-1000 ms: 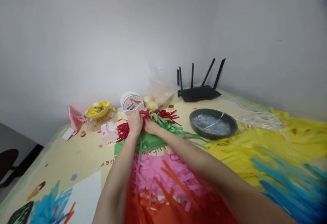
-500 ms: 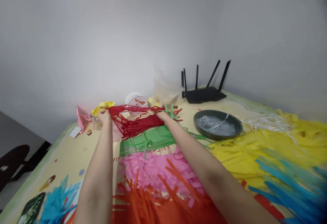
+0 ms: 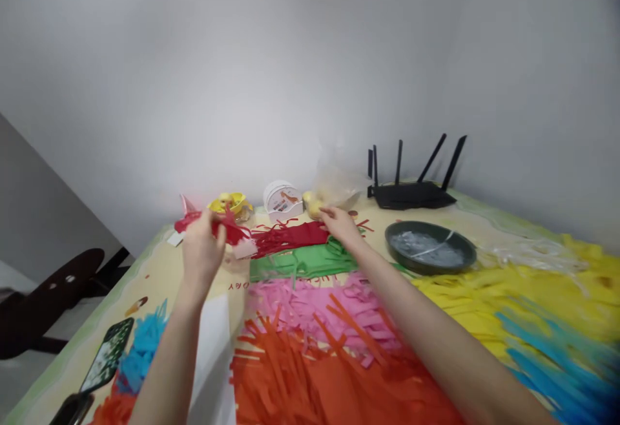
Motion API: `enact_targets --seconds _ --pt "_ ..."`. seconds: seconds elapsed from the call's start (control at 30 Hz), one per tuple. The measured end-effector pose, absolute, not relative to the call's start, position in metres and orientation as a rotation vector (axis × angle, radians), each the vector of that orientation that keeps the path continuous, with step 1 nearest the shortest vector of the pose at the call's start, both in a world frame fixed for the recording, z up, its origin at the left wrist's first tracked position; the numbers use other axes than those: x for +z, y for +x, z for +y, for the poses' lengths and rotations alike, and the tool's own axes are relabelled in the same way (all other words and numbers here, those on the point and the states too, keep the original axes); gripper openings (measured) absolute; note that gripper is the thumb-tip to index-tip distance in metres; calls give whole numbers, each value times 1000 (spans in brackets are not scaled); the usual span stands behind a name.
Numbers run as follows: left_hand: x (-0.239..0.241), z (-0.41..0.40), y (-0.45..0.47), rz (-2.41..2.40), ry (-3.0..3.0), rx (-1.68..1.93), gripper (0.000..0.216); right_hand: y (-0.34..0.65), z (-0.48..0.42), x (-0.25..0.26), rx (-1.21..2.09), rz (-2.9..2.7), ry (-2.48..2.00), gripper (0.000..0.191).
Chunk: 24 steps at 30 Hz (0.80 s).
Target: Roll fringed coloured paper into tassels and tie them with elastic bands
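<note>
My left hand (image 3: 202, 244) is closed around a small bunch of red fringed paper (image 3: 235, 230), lifted above the table's left part. My right hand (image 3: 339, 223) reaches over the right end of a red fringed strip (image 3: 303, 236) lying flat. Its fingers look stretched out, and nothing shows between them. Nearer to me lie a green fringed strip (image 3: 285, 265), a pink fringed strip (image 3: 310, 309) and a large orange fringed sheet (image 3: 290, 380), row after row.
At the back are a black router (image 3: 414, 194), a white holder (image 3: 282, 200) and yellow duck figures (image 3: 225, 200). A dark round dish (image 3: 431, 267) sits right, beside yellow fringed paper (image 3: 484, 309) and blue strips (image 3: 557, 367). A phone (image 3: 107, 354) lies left.
My left hand has come nearer with red fringe, which no longer stretches between both hands. The red strip now lies flat above the green one. My right hand has loosened its fingers. The view turned left.
</note>
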<state>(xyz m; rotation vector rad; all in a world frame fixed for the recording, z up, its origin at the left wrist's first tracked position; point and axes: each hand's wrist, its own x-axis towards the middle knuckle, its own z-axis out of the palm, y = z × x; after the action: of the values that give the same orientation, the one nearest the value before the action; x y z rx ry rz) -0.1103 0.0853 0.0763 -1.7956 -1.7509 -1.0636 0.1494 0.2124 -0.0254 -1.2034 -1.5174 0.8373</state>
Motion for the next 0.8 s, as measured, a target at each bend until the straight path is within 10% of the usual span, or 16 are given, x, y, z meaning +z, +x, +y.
enact_targets --seconds 0.2,0.37,0.8 --pt "44 40 -51 -1862 -2185 -879 9 127 78 14 473 -1901 -800 52" --pt "40 19 -35 -1752 -2433 -1202 15 146 55 24 378 -2082 -1022 4" --pt "47 25 -32 -1745 -2874 -1717 26 201 48 36 692 -1879 -781 19"
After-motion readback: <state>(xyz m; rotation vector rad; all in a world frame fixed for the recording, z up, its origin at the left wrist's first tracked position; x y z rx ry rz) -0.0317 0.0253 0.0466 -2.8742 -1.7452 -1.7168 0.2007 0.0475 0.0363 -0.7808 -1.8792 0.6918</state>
